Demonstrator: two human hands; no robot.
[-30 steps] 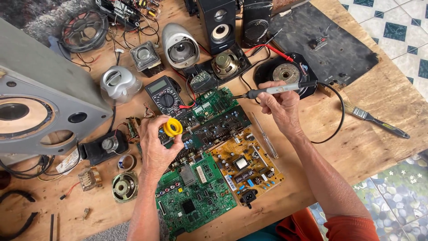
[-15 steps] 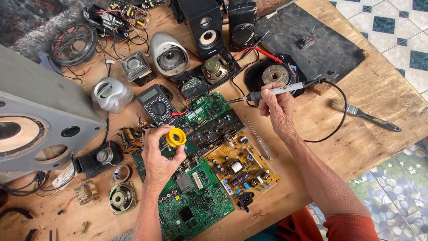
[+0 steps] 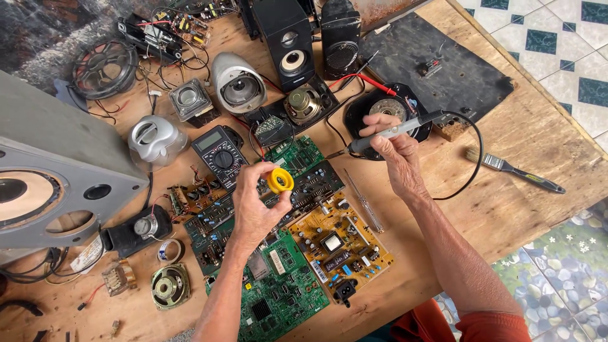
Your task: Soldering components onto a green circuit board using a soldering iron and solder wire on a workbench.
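I read this as the run-up to a solder joint, with both tools lifted and neither yet on a board. My left hand (image 3: 256, 206) pinches a small yellow solder spool (image 3: 280, 180) between thumb and fingertips, held up over the dark circuit board (image 3: 310, 183) that lies just above the yellow circuit board (image 3: 339, 244). My right hand (image 3: 396, 158) is closed round the grey handle of the soldering iron (image 3: 389, 132), gripped like a pen, its tip pointing left and down toward the green board (image 3: 294, 152) that sits above the dark one. The cord loops away to the right of the yellow board across the wooden worktop (image 3: 538, 139).

In my judgement the next move calls for bringing the iron's tip and the free end of the solder together at one pad; I cannot see the solder wire itself at this size, so it would have to be fed out first.

The left forearm comes up from the bottom edge over the large green board (image 3: 278, 297), wrist bent back, palm turned toward the spool. The right forearm runs in from the lower right, wrist raised, knuckles uppermost. A multimeter (image 3: 218, 152) lies up and left of the yellow board, a paintbrush (image 3: 513, 170) well to its right.
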